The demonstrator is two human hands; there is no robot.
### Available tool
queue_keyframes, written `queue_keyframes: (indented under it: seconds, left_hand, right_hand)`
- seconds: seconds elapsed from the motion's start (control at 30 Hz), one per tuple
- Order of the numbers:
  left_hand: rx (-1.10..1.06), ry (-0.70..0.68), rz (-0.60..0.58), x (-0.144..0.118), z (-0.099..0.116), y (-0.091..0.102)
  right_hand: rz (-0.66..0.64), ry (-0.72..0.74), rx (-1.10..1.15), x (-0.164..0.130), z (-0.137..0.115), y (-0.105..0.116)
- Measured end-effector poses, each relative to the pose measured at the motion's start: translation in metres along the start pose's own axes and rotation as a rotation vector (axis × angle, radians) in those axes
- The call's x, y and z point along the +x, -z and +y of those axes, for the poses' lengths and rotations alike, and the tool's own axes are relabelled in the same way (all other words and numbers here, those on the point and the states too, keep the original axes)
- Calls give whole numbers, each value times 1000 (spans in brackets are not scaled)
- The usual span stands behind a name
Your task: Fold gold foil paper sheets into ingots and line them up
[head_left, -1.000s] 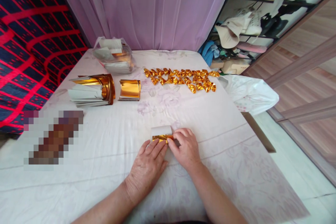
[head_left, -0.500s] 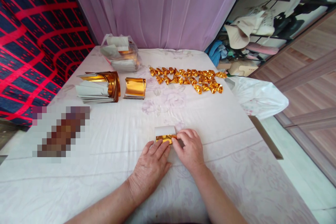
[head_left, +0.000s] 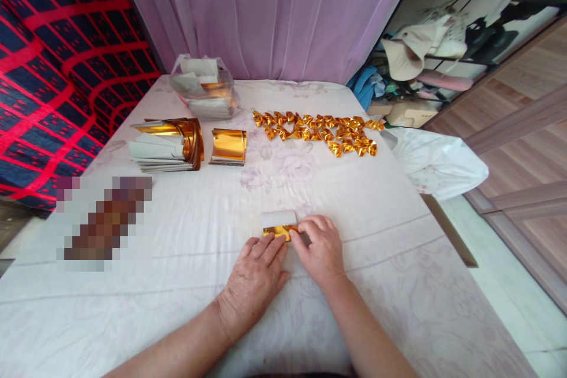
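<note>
In front of me on the table lies a sheet of gold foil paper (head_left: 277,230), its near part folded over so the gold shows and the pale backing remains visible beyond. My left hand (head_left: 257,269) rests flat with fingers stretched out, the fingertips pressing on the near edge of the sheet. At the right end of the fold, my right hand (head_left: 321,251) has its fingers curled and grips the paper between thumb and forefinger. Part of the near edge is hidden under my fingers.
Folded gold pieces (head_left: 319,128) lie in rows at the back. To their left are a small stack of foil sheets (head_left: 228,146), a larger stack (head_left: 166,150) and a plastic bag of sheets (head_left: 206,91). A pixelated patch (head_left: 106,221) covers something at left.
The camera view has shifted very slightly. Both hands and the foil paper keep nearly the same position.
</note>
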State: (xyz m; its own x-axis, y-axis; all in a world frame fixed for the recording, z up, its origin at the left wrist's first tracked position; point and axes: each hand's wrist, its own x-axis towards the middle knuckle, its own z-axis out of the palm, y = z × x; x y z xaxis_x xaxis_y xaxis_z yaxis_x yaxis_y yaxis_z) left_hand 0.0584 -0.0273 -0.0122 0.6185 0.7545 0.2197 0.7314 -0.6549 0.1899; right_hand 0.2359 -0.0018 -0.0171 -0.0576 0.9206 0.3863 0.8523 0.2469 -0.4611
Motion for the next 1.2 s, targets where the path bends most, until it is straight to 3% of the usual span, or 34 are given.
queue_keyframes:
  seconds: [1.2]
  left_hand:
    - [-16, 7, 3, 2, -5, 3]
  right_hand:
    - [57, 9, 93, -1, 10, 0]
